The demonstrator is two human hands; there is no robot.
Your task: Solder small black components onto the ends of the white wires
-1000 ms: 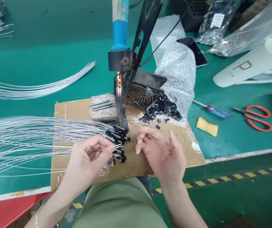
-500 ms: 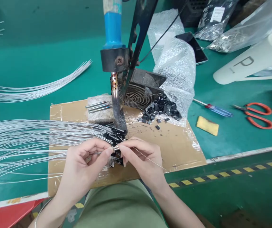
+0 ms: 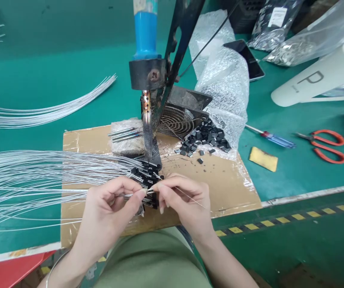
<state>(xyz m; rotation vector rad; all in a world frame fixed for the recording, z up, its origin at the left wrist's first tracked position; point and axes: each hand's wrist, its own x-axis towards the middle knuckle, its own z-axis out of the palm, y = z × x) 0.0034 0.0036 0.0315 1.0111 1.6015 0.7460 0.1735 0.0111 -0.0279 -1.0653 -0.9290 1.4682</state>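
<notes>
My left hand (image 3: 112,212) is closed, thumb and forefinger pinching a white wire (image 3: 149,191) close to its stripped end. My right hand (image 3: 187,204) is closed too; its thumb and forefinger grip a thin wire (image 3: 193,199) that trails to the right behind the palm. The fingertips of both hands lie close together, just below a bunch of black pieces (image 3: 145,173) where many white wires (image 3: 100,168) end. Over this bunch, the tip of a soldering iron (image 3: 147,148) with a blue handle points down. What sits between my right fingertips is partly hidden.
A clamp arm (image 3: 178,40) holds the iron. Behind stands a small fan (image 3: 175,120), with loose black pieces (image 3: 209,138) on bubble wrap (image 3: 229,80). Cardboard (image 3: 220,184) lies underneath. To the right are a screwdriver (image 3: 277,139), a yellow sponge (image 3: 263,159), scissors (image 3: 328,146) and a white cup (image 3: 313,78).
My right hand has shifted slightly to the right, widening the gap between the fingertips. My left hand stays almost in place on the white wire.
</notes>
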